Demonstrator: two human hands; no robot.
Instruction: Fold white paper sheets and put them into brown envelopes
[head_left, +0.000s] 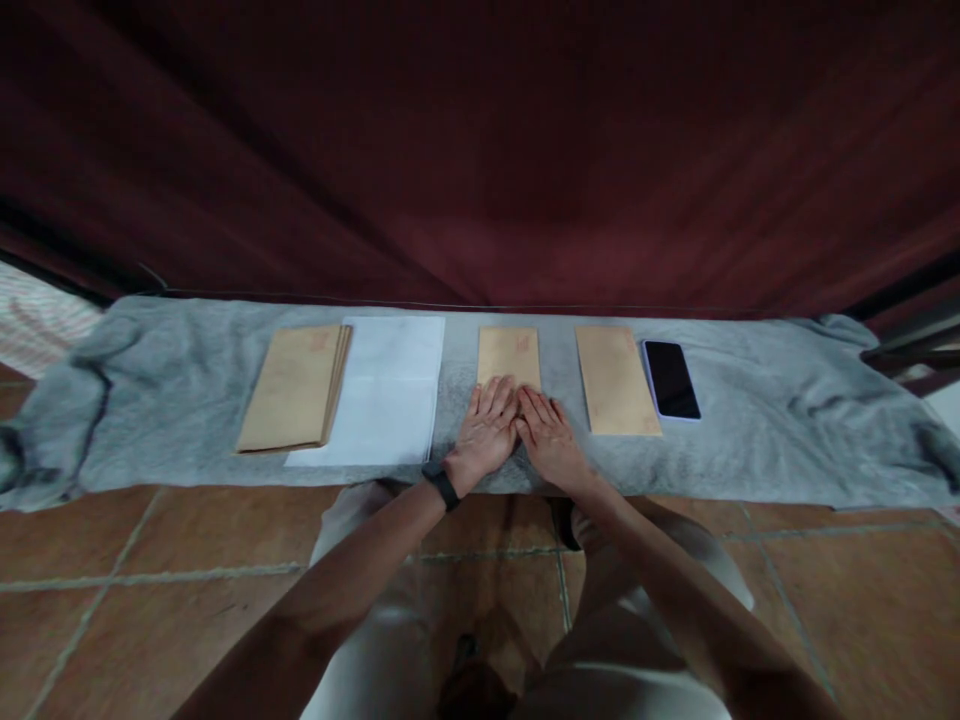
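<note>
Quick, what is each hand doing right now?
Left hand: open, flat, pressing on the middle envelope.
Right hand: open, flat, on the same envelope's near end, holding nothing.

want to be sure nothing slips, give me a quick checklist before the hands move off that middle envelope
1. Both hands flat on the middle envelope: ok, left hand and right hand press its near end, fingers open.
2. Envelope flat on the grey cloth: ok at the far end, near end hidden.
3. Flap sealed: cannot tell, hands cover it.
4. Envelope stack tidy at left: ok.
5. White sheets beside the stack: ok.
6. Phone clear of the hands: ok, it touches the single envelope at right.
</note>
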